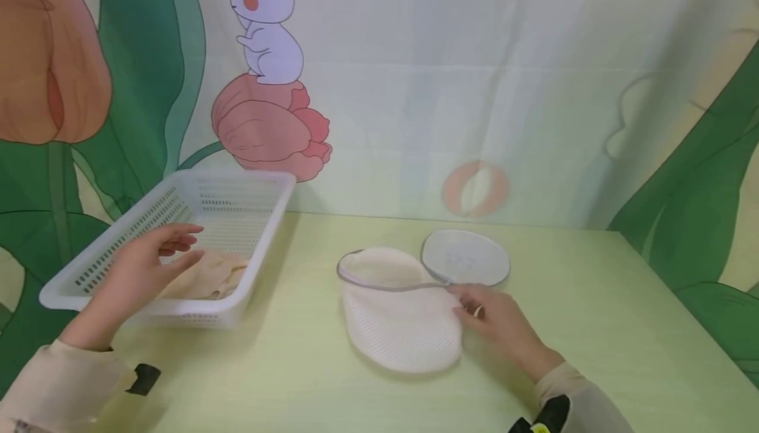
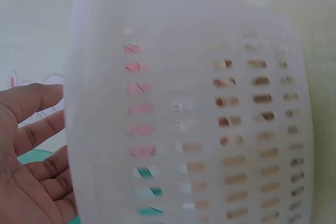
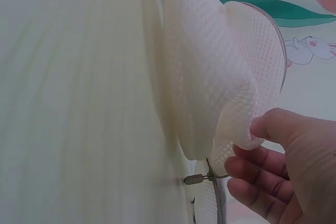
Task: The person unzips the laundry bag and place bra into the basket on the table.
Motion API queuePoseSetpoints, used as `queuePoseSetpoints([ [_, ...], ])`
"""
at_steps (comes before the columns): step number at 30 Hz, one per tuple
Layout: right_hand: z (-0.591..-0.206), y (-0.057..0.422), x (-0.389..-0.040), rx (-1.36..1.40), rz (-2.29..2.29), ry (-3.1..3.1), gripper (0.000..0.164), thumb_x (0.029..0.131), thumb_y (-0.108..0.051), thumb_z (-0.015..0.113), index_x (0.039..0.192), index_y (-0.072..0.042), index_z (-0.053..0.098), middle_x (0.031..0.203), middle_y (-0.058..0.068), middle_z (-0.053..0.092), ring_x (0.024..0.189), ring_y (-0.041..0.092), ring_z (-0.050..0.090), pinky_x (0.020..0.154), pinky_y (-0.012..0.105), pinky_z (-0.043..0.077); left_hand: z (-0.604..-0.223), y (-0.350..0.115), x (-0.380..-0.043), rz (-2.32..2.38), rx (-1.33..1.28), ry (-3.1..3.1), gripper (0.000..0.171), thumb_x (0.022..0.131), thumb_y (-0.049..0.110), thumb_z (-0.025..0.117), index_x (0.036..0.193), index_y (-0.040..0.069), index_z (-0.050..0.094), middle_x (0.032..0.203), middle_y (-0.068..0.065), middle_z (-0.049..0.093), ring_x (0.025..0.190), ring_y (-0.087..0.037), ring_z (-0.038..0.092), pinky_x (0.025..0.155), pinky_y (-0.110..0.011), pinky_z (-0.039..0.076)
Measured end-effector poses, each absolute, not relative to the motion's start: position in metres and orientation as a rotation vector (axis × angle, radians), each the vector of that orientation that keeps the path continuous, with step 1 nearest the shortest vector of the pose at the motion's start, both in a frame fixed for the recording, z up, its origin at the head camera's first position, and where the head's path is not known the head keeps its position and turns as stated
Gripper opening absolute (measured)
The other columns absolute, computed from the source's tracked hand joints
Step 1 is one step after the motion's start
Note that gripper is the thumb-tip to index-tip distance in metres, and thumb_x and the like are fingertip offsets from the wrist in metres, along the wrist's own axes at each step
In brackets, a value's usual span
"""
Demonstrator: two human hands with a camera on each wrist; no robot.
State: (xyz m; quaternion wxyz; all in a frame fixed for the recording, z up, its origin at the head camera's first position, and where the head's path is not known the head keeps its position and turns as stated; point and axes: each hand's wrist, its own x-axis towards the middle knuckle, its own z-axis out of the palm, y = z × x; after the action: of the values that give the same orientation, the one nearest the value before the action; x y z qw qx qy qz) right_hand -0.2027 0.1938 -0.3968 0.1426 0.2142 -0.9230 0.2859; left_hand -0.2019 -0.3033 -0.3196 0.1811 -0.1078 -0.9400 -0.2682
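A white mesh laundry bag (image 1: 403,331) with a grey zipper rim lies on the table, its mouth gaping toward the back. My right hand (image 1: 504,321) pinches the bag's right edge between thumb and fingers, as the right wrist view also shows. A zipper pull (image 3: 195,179) hangs just below those fingers. The bag's round lid (image 1: 465,258) is folded back behind it. On the left, my left hand (image 1: 142,265) hovers over a white plastic basket (image 1: 269,248), fingers loosely bent and holding nothing. Beige folded cloth (image 1: 204,278) lies in the basket, partly hidden by this hand.
The pale green table (image 1: 593,308) runs back to a printed curtain (image 1: 403,90) with a rabbit and tulips. The basket's slotted side wall (image 2: 184,103) fills most of the left wrist view.
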Motion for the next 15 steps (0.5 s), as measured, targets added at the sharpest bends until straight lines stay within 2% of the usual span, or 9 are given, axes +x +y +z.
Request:
queuePoseSetpoints([
  [5,-0.393,0.196,-0.203,0.646,0.754,-2.617,0.027,0.085,-0.009,0.070,0.112,-0.008,0.067,0.077,-0.005,0.067,0.070,0.004,0.059,0.059,0.018,0.047,-0.314,-0.284,-0.202,-0.771,-0.343,-2.633,0.045,0.090,0.018,0.066,0.129,0.000,0.054,0.116,-0.025,0.061,0.104,-0.039,0.057,0.089,-0.058,0.046],
  [12,-0.389,0.200,-0.204,0.645,0.628,-2.567,0.023,0.083,-0.009,0.071,0.106,-0.008,0.068,0.079,-0.004,0.065,0.068,0.007,0.059,0.058,0.018,0.046,-0.312,-0.251,-0.207,-0.761,-0.453,-2.512,0.042,0.085,0.010,0.071,0.124,0.000,0.058,0.111,-0.023,0.063,0.098,-0.036,0.060,0.086,-0.054,0.050],
  [15,-0.388,0.201,-0.206,0.638,0.591,-2.526,0.021,0.083,-0.008,0.071,0.104,-0.008,0.068,0.080,-0.002,0.064,0.069,0.008,0.060,0.058,0.018,0.047,-0.312,-0.237,-0.208,-0.797,-0.485,-2.499,0.044,0.085,0.009,0.070,0.126,-0.001,0.057,0.113,-0.023,0.061,0.100,-0.036,0.058,0.089,-0.054,0.049],
])
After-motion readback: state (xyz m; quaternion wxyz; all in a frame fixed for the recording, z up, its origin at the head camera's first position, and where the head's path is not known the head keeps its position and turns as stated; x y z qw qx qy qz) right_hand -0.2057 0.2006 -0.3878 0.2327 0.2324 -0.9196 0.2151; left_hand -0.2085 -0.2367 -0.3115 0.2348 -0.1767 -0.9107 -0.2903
